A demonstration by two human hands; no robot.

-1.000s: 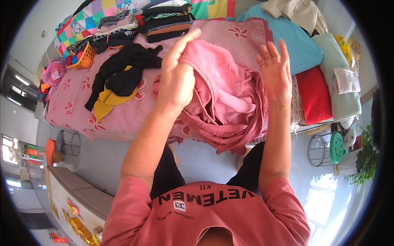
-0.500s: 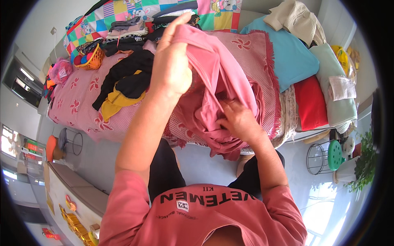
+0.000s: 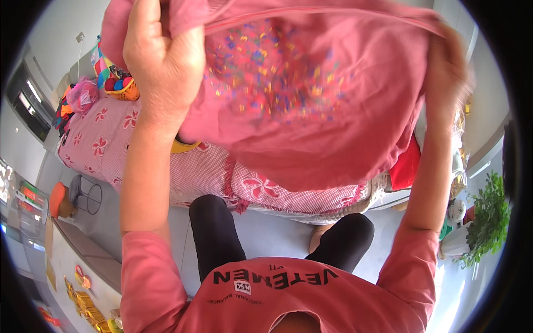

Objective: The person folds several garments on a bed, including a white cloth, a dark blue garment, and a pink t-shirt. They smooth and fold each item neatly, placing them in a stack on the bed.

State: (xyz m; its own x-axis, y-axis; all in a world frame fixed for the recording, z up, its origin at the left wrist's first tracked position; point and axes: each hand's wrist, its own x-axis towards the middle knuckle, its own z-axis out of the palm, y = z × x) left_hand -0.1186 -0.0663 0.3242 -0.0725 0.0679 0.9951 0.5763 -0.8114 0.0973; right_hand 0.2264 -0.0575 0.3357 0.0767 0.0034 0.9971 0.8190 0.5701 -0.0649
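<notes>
A pink top (image 3: 311,139) is stretched out in the air in front of me, with a patch of small multicoloured marks on its face, blurred by motion. My left hand (image 3: 166,64) is closed round its upper left part, and some cloth hangs beyond the fingers. At the upper right, my right hand (image 3: 446,75) grips the other side of the edge; it is smeared by movement and its fingers are partly behind the cloth. Below the top, its lower edge hangs over a pink flower-patterned cover (image 3: 194,175) on the couch.
An orange basket with coloured balls (image 3: 125,90) and a pink plastic bag (image 3: 83,95) sit at the couch's left end. Something red (image 3: 407,166) shows at the right. A potted plant (image 3: 488,222) stands on the right floor, a low cabinet (image 3: 83,250) at the left.
The bunched pink top has been lifted and spread wide, showing its coloured marks. My right hand moved up and to the right; my left hand moved left. The clothes behind are now mostly hidden.
</notes>
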